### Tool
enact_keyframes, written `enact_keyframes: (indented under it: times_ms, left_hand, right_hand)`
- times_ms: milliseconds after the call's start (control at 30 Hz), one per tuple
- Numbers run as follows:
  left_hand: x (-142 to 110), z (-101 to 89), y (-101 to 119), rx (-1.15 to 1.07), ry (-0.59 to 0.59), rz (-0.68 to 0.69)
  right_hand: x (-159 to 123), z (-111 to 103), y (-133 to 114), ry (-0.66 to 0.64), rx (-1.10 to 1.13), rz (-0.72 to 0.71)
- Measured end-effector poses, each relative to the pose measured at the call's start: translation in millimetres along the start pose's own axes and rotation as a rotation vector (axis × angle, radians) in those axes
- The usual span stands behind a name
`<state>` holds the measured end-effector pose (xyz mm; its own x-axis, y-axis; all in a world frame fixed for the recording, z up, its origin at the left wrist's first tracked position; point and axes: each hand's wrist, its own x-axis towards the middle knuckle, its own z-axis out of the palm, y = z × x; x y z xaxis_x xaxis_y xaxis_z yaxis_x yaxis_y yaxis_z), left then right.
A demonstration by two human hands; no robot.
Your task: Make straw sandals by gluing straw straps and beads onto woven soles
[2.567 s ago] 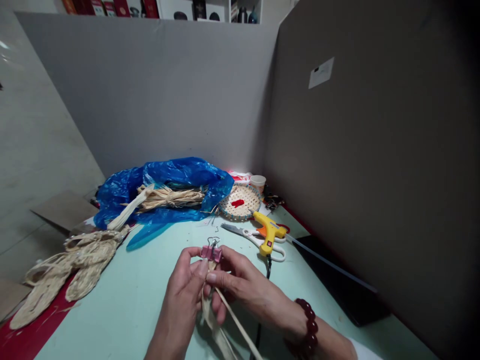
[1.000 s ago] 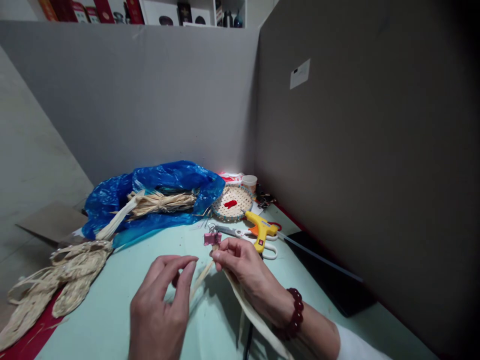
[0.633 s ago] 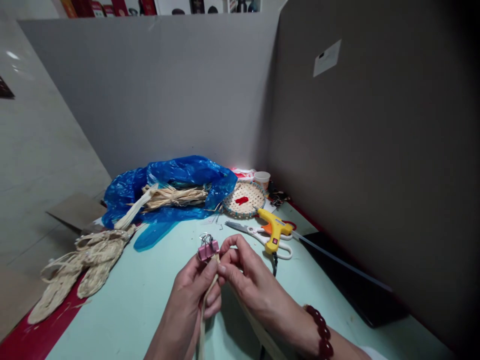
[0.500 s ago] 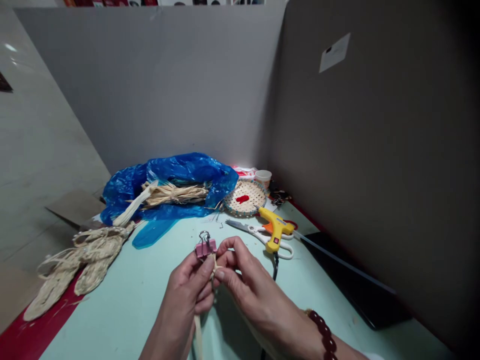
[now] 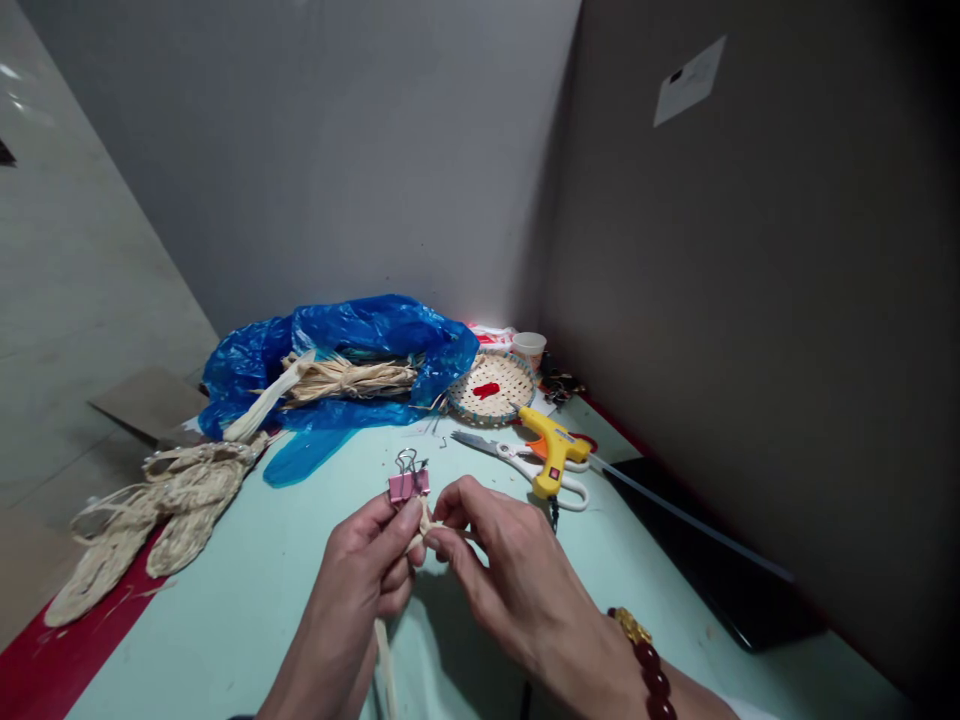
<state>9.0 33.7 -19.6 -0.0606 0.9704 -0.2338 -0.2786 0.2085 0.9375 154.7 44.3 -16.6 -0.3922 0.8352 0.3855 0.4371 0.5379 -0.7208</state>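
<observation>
Between both hands is a short braid of pale raffia [image 5: 426,522], its top end clamped in a pink binder clip [image 5: 409,487]. My left hand [image 5: 375,560] pinches the braid just below the clip, thumb on top. A loose pale strand [image 5: 385,665] hangs from beneath that hand toward the bottom edge. My right hand [image 5: 499,560] is closed, thumb and fingers pinching a raffia strand at the braid's right side. Its curled fingers hide part of the strand. A beaded bracelet [image 5: 649,665] circles the right wrist.
Beyond the hands lie white-handled scissors [image 5: 517,458] under a yellow glue gun [image 5: 555,450]. A round woven tray [image 5: 469,400] holds a red piece. A blue plastic bag [image 5: 375,325] with raffia bundles is at the back; woven sandals [image 5: 187,510] lie left. Grey panels rise behind and right.
My right hand has turned slightly and drawn a strand out to the right of the braid. The clip and left hand shifted a little left. The camera view tilted down slightly.
</observation>
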Motion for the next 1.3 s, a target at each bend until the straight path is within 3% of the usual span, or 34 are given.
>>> enact_keyframes:
  times_ms: [133,300,467,633,800,967,1167,1300]
  left_hand:
    - [3,-1.1,0,0.005,-0.037,-0.004]
    - [6,-7.3,-1,0.085,0.027,0.061]
    - [8,-8.4,3,0.243,0.094,0.161]
    - [5,-2.1,9,0.330,0.176,0.274]
    - [3,1.5,6,0.318,0.210,0.238]
    - [6,1.0,-1,0.258,0.206,0.180]
    - [14,-8.7,-11,0.184,0.156,0.104]
    - [16,-8.6,-15,0.169,0.081,0.032]
  right_hand:
    - [1,-1,4,0.015,-0.019,0.009]
    - [3,-3,7,-0.001,-0.058,0.006]
    - [3,-2,3,0.123,0.014,-0.004]
    - [-5,10,1,0.206,-0.163,-0.262]
    - [-11,22,6,0.255,-0.465,-0.624]
    - [-11,28,9,0.210,-0.543,-0.742]
    - [-14,33,10,0.086,-0.439,-0.594]
    - [-6,18,11,0.043,0.023,-0.039]
